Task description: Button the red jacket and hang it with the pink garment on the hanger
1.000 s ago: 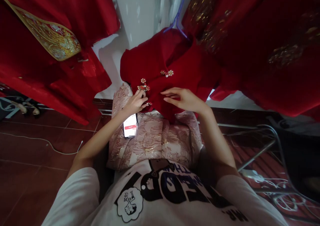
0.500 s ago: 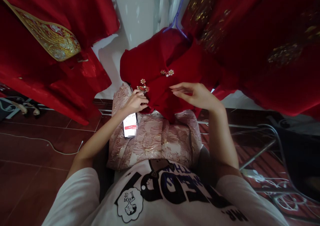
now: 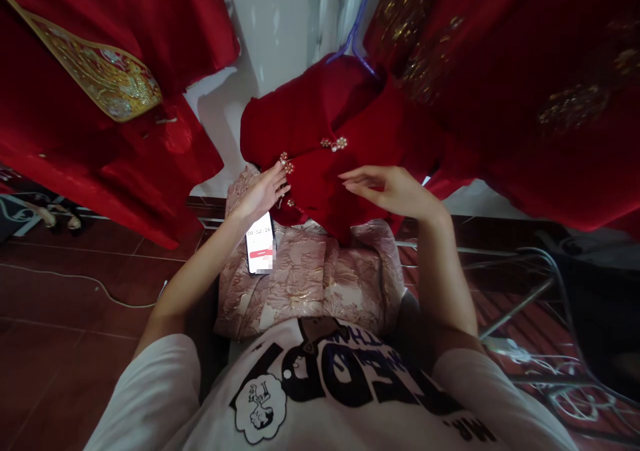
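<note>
A red garment hangs on a purple hanger, its lower part resting over the pink brocade cloth on my lap. A pearl flower fastening sits at its neckline. My left hand lies at the garment's left side, fingers stretched out, fingertips against another flower fastening. A smaller flower ornament shows just below those fingers. My right hand is open at the garment's right front, thumb apart from the fingers, holding nothing. Whether its fingertips touch the fabric I cannot tell.
A lit phone lies on the pink brocade cloth below my left wrist. Red garments with gold embroidery hang on both sides. A white cable runs over the tiled floor; a metal-framed chair stands at the right.
My left hand has shifted slightly up and left, its fingers straightening. The red fan-shaped ornament seen earlier is no longer visible there; a lower flower ornament now shows. My right hand has stayed in place.
</note>
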Demonstrator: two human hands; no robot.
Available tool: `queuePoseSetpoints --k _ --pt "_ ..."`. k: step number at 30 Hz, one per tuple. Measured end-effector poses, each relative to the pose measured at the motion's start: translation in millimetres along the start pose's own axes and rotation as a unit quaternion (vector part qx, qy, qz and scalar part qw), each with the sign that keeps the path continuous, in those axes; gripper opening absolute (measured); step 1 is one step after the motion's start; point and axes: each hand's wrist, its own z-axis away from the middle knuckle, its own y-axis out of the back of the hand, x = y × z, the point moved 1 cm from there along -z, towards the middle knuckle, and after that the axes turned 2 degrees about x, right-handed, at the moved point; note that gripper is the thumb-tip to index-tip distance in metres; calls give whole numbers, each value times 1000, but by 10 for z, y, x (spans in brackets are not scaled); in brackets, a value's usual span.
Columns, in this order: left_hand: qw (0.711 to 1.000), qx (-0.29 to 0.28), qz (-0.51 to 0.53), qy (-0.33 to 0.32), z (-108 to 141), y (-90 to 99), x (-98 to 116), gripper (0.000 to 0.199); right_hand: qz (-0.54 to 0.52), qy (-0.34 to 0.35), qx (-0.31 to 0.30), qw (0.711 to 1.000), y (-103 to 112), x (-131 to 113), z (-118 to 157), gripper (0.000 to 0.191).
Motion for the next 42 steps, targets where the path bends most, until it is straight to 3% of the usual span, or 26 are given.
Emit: queuePoseSetpoints --k 6,13,18,21,24,29,33,37,42 --pt "998 17 31 53 16 -34 -20 56 4 -3 -4 1000 -13 23 -13 44" --pt "999 34 9 27 38 -50 -6 58 12 4 -2 1000 -17 41 -22 44" --pt "998 57 13 16 45 -80 -5 37 -4 0 14 1000 -72 63 -55 46" --pt "996 91 5 14 45 -92 -23 24 0 1 47 999 -133 79 -86 46" --pt "995 99 -17 6 43 -93 -42 24 51 21 107 993 -173 71 -124 43" --pt "999 33 -39 6 54 -122 13 55 191 77 215 955 -101 -18 -277 47" --pt "999 -8 -35 31 99 -182 115 73 250 110 147 951 -22 -51 -526 43" --pt "997 26 33 67 141 -223 164 60 245 134 90 956 17 -18 -699 33" --pt "994 50 48 86 133 -214 136 56 227 120 71 964 85 -16 -679 35"
